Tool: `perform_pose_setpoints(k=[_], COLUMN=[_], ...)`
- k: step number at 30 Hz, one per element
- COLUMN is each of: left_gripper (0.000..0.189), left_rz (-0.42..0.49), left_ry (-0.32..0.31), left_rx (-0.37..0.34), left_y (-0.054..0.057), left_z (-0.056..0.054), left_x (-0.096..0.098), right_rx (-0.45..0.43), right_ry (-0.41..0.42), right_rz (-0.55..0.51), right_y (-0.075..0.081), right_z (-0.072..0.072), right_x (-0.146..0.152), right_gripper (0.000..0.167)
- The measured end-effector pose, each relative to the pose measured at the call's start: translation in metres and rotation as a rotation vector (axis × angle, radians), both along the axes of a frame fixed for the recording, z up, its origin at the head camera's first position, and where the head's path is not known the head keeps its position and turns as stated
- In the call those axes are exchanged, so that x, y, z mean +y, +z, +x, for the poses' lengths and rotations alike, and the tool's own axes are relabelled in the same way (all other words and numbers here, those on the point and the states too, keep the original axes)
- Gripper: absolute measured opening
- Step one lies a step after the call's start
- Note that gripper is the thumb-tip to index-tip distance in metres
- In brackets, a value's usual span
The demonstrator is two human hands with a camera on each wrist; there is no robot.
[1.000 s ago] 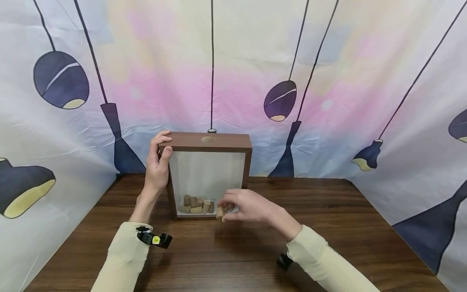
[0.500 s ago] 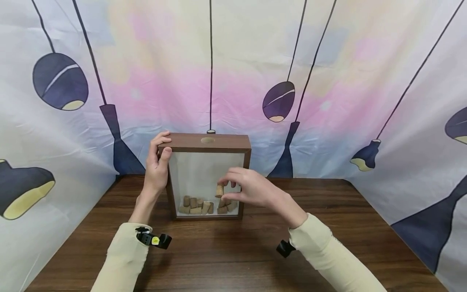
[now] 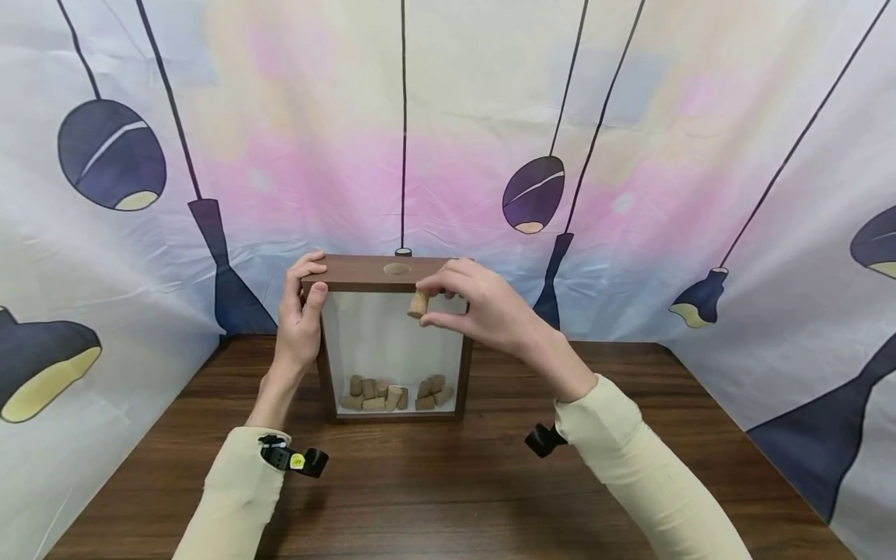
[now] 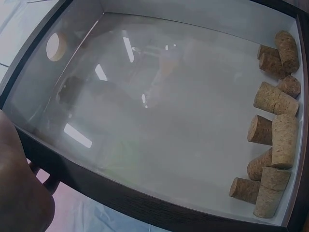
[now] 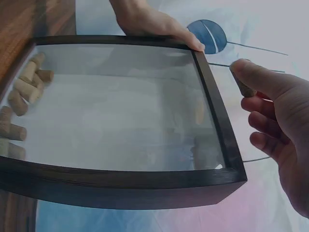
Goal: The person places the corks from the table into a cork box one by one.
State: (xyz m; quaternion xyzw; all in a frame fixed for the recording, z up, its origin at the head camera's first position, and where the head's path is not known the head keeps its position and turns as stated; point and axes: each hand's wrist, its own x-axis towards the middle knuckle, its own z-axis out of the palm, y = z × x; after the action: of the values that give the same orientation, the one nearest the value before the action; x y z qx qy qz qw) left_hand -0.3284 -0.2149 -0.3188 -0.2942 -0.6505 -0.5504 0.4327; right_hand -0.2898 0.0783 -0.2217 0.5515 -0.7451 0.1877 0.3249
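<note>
A shallow brown-framed box (image 3: 343, 272) with a clear front stands upright on the table. Its top has a round hole (image 3: 397, 269), which also shows as a bright opening (image 4: 56, 47) in the left wrist view. My left hand (image 3: 299, 319) grips the upper left corner, thumb on the front. Between thumb and fingertips, my right hand (image 3: 490, 307) pinches a cork (image 3: 418, 304) in front of the box's upper edge, right of and below the hole. The right wrist view shows this cork (image 5: 244, 87) beyond the frame's top edge. Several corks (image 4: 284, 140) lie inside along the bottom.
The dark wood table (image 3: 406, 498) extends around the box. A printed fabric backdrop (image 3: 462, 101) with lamp shapes hangs behind and at both sides. Small black wrist cameras are strapped at the left sleeve (image 3: 234, 474) and right sleeve (image 3: 616, 435).
My right hand has lifted the cork from low in front of the box up to its top edge. My left hand has kept its grip on the corner.
</note>
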Motion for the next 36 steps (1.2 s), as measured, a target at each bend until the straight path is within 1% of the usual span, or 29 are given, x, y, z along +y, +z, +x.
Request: perform_pose_setpoints(k=[3,5,6,10,13,16,19,21,27,30,36], left_gripper=[0.041,0.038,0.036,0.035,0.036,0.036,0.036,0.036,0.035,0.035,0.036], left_rz=[0.002,0.002,0.002,0.004,0.006,0.008,0.011,0.013,0.009,0.009,0.007], left_ry=[0.007,0.012,0.014,0.008,-0.002,-0.002,-0.006,-0.009,-0.008,0.0,0.009], left_rx=[0.002,0.006,0.007,0.015,0.019,0.026,0.035,0.036,0.016,0.003,-0.003], left_y=[0.001,0.003,0.004,0.012,0.014,0.009,0.004,0.002,-0.001,0.0,0.002], left_z=[0.001,0.004,0.005,0.019,0.023,0.014,0.005,0.002,0.0,0.001,0.001], left_x=[0.001,0.002,0.003,0.01,0.012,0.009,0.005,0.004,0.003,0.003,0.003], right_rx=[-0.009,-0.016,-0.019,-0.048,-0.104,-0.164,-0.204,-0.227,-0.299,-0.322,-0.326], right_ry=[0.0,-0.005,-0.009,-0.042,-0.086,-0.133,-0.169,-0.19,-0.269,-0.296,-0.327], right_rz=[-0.044,-0.064,-0.073,-0.091,-0.087,-0.073,-0.063,-0.052,-0.003,0.01,0.04], right_y=[0.008,0.012,0.013,0.021,0.025,0.029,0.031,0.031,0.03,0.031,0.033], right_z=[-0.005,-0.01,-0.012,-0.019,-0.024,-0.029,-0.034,-0.037,-0.043,-0.044,-0.046], right_x=[-0.003,-0.006,-0.008,-0.017,-0.023,-0.028,-0.032,-0.034,-0.039,-0.042,-0.045], right_gripper=[0.037,0.036,0.035,0.034,0.035,0.036,0.035,0.034,0.031,0.029,0.025])
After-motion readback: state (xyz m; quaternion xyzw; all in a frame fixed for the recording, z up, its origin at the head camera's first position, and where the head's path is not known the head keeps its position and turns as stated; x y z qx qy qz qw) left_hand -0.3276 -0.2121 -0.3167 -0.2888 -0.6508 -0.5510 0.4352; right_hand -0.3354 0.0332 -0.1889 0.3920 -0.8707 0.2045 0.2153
